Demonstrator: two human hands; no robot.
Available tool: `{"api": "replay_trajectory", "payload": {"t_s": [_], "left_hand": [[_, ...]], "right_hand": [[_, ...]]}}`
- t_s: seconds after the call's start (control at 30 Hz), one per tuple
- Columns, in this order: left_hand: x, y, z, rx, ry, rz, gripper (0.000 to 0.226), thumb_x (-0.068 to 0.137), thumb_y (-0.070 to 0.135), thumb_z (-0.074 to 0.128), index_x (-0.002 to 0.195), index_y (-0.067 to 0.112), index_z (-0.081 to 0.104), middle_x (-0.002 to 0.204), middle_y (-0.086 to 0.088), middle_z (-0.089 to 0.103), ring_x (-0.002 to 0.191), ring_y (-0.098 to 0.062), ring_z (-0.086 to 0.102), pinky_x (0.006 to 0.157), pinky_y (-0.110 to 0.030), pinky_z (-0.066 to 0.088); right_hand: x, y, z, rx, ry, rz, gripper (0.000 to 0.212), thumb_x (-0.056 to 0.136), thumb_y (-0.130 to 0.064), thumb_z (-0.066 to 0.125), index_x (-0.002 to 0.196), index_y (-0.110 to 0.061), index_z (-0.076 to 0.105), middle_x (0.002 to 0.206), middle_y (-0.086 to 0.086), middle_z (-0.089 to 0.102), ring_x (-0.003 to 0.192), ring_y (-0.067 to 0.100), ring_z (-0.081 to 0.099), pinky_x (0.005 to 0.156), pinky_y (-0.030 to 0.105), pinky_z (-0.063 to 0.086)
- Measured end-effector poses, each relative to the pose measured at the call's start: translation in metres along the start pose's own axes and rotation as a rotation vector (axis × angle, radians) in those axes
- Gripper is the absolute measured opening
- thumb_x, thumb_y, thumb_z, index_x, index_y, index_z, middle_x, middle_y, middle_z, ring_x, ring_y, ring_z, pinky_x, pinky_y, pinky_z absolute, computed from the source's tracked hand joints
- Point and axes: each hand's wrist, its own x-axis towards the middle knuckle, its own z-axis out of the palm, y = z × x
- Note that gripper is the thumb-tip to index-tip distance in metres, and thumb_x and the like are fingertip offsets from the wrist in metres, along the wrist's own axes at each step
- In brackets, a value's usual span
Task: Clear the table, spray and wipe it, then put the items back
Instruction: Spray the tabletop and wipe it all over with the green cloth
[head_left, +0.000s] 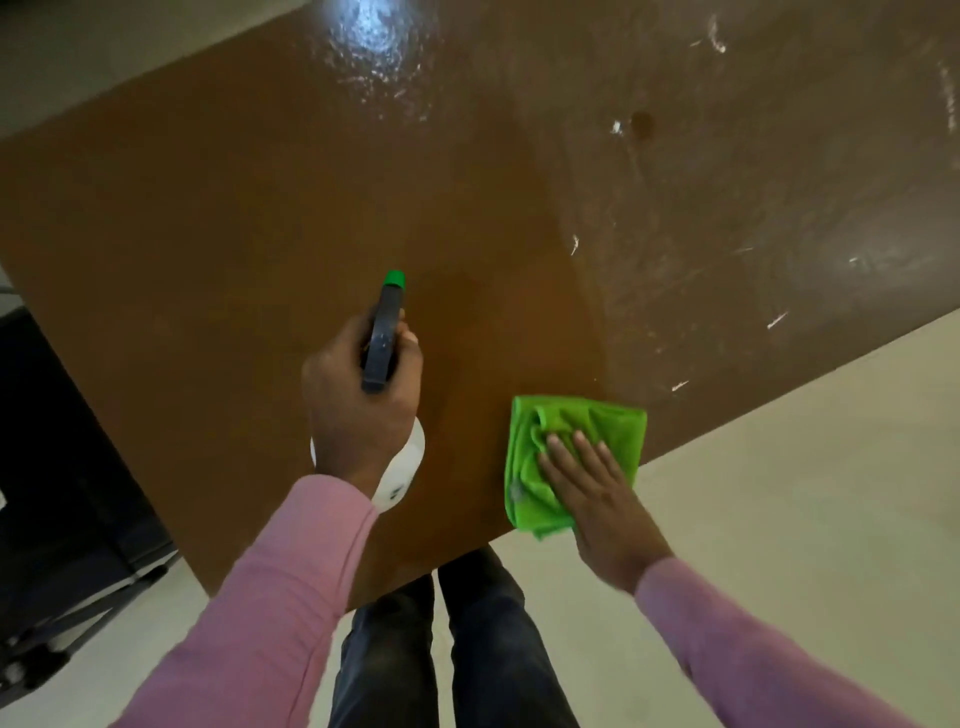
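Here, nearest the viewer, the left hand (358, 400) grips a white plastic spray bottle with dark trigger head and green nozzle (385, 332). Its contents cannot be told, and a small dark mark on its body is unreadable. The right hand (597, 499) presses flat, fingers straight, on a folded bright-green cloth (571, 421) at the near right edge of the glossy brown table (234, 208). Farther off, wet streaks (727, 249) glisten, and pale floor (805, 441) lies beyond.

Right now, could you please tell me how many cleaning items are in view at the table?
2. A spray bottle gripped in the left hand over the table; a green cloth pressed flat under the right hand at the table's near edge. None seems hidden.
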Motion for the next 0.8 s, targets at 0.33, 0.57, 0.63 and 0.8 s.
{"api": "replay_trajectory", "payload": {"t_s": [0.33,0.57,0.63,0.8], "left_hand": [[-0.001,-0.004,-0.002,-0.021,-0.062,-0.006,0.004,0.090,0.035,0.060,0.086,0.036,0.060,0.071,0.004,0.064,0.060,-0.022,0.063,0.055,-0.043,0.058],[-0.003,-0.002,0.000,0.003,-0.194,0.055,0.009,0.091,0.035,0.058,0.087,0.027,0.060,0.067,-0.001,0.061,0.055,-0.023,0.060,0.051,-0.046,0.056],[-0.001,0.003,0.003,0.019,-0.321,-0.007,0.010,0.092,0.027,0.060,0.082,0.028,0.061,0.066,-0.003,0.060,0.055,-0.026,0.059,0.051,-0.051,0.054],[-0.005,0.048,0.059,0.220,-0.762,0.071,0.021,0.080,0.038,0.061,0.072,0.018,0.060,0.059,0.002,0.059,0.057,-0.024,0.059,0.054,-0.042,0.053]], "right_hand": [[0.003,0.075,-0.016,0.188,0.228,0.568,0.081,0.078,0.014,0.050,0.149,-0.013,0.022,0.156,0.004,0.007,0.145,0.030,-0.002,0.119,0.045,0.001],[0.010,-0.070,0.031,0.304,0.132,0.430,0.089,0.080,0.002,0.048,0.150,-0.025,-0.001,0.157,-0.004,-0.013,0.144,0.028,-0.019,0.116,0.038,-0.019],[0.002,-0.070,0.037,0.280,0.070,0.352,0.085,0.085,-0.005,0.046,0.149,-0.025,-0.004,0.155,-0.009,-0.018,0.143,0.024,-0.021,0.115,0.035,-0.021],[0.003,-0.062,0.030,0.315,0.009,0.377,0.080,0.088,-0.017,0.043,0.148,-0.030,-0.010,0.154,-0.012,-0.020,0.141,0.020,-0.027,0.112,0.039,-0.020]]}}
